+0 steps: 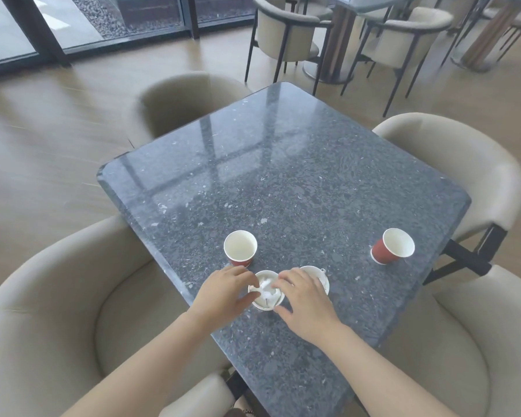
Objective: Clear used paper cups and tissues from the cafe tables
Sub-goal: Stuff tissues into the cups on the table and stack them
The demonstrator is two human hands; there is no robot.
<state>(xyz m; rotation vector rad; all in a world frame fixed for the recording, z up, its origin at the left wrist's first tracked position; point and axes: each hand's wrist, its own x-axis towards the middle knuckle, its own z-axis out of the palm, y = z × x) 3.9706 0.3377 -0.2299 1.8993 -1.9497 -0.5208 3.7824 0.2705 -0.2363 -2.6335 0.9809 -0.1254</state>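
On the dark speckled table [283,182] stand several paper cups. A red cup [240,247] is upright near my left hand, and another red cup [392,246] stands tilted at the right. Between my hands is a white cup [265,291] stuffed with crumpled white tissue [266,288]. My left hand [226,291] grips this cup's left side. My right hand [306,299] lies over its right rim, fingers touching the tissue. A second white cup [316,273] is partly hidden behind my right hand.
Beige upholstered armchairs surround the table: one at near left [57,311], one at near right [463,341], one at far right [463,164], one at far left [178,97]. Another table with chairs [343,31] stands behind. Glass windows [103,19] line the back left.
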